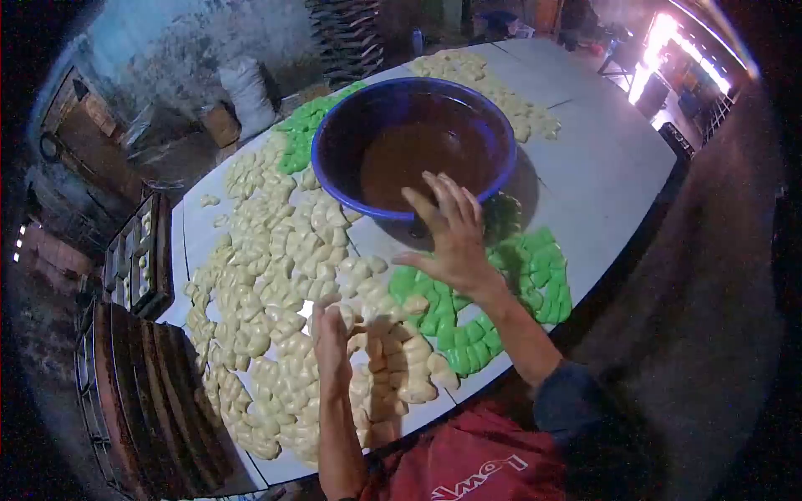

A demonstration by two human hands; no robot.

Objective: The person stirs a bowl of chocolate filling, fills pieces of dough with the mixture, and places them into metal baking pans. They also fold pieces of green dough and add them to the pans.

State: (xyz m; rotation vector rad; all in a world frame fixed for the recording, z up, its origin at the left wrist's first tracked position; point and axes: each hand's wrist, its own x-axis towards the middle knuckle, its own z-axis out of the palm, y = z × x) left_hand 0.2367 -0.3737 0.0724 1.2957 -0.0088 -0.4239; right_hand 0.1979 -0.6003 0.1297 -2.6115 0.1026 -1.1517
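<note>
My left hand (331,346) is low over the pale dough pieces (288,250) spread across the table, its fingers curled around one dough piece (345,316). Fingers spread, my right hand (455,246) reaches over the near rim of a large blue basin (510,167), with nothing held in it. Brown liquid (418,163) fills the bottom of that basin. Below and beside my right hand lie bright green dough pieces (472,342), joined in rows.
More green dough (301,134) lies behind the basin at left, and more pale dough (468,71) at the far end of the white table (597,159). Stacked trays (150,392) stand along the left edge. A white sack (248,96) leans near the wall.
</note>
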